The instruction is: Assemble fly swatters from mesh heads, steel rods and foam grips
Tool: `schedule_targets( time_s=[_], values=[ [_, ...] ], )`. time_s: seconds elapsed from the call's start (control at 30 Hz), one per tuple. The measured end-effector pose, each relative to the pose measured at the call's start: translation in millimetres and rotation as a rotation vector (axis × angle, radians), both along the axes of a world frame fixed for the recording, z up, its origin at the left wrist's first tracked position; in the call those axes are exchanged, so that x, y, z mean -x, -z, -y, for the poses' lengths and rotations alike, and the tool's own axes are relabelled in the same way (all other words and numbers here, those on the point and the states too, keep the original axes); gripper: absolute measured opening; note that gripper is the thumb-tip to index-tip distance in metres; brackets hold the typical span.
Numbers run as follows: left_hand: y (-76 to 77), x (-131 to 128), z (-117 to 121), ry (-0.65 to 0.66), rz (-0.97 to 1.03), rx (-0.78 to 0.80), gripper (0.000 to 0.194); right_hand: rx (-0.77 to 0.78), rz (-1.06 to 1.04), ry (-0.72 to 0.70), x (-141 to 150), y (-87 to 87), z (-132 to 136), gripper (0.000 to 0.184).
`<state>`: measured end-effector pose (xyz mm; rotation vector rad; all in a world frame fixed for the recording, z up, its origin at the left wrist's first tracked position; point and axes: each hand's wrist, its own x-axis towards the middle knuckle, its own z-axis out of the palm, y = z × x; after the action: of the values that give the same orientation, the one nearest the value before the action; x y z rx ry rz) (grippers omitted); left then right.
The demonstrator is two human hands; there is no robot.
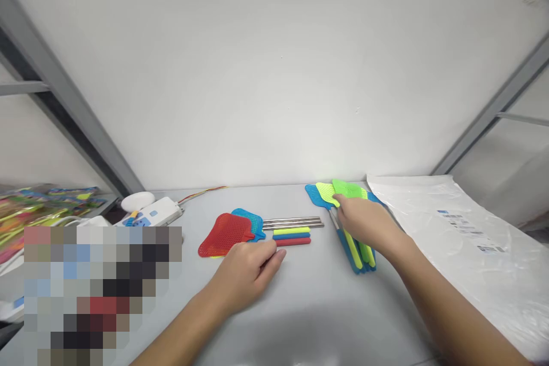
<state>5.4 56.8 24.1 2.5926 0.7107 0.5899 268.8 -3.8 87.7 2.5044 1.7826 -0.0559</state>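
And here's the right hand, over the pile of assembled swatters on the right side of the grey table. Its fingers are partly bent, one fingertip right at the neck of the upper heads; whether they grip or just touch, I can't tell. The pile fans out in blue, yellow and bright green, heads toward the wall, handles pointing back to the person.

Over to the left hand: palm down, fingers loosely curled, thumb out to the side, nothing visibly held, though its underside is hidden. It's just beside the red handle, which lines up with a blue handle and a yellow handle. Behind those lie the bare metal rods, and to their left a red swatter head overlaps a blue swatter head, a sliver of yellow peeking out below the red.

Now the containers! A big white plastic bag lies on the far right, printed labels on top; its contents, if any, can't be made out. At the far left, glossy packets show pink, orange, yellow and green contents, too blurred to name, near a white power strip.
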Motion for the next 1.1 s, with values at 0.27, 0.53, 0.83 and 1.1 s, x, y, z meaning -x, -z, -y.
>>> schedule_targets(
  time_s=[0.27, 0.53, 0.83, 1.1],
  values=[
    [-8.4, -3, 0, -0.141, -0.117, -0.101, 0.027, 0.023, -0.094, -0.437, 45, 23.7, -65, 0.028],
    [-6.0, -1, -4, -0.188, -0.239, -0.191, 0.019, 0.033, -0.068, -0.537, 46, 37.4, -88, 0.019],
    [1.4, -7, 0, -0.134, -0.239, -0.178, 0.016, -0.205, -0.036, -0.404, 41, 7.9, -74, 0.013],
    [-3.8, -9, 9, -0.045, 0.032, -0.105, 0.007, -0.854, -0.66, -0.364, 40, -6.4, -15, 0.003]
  ],
)
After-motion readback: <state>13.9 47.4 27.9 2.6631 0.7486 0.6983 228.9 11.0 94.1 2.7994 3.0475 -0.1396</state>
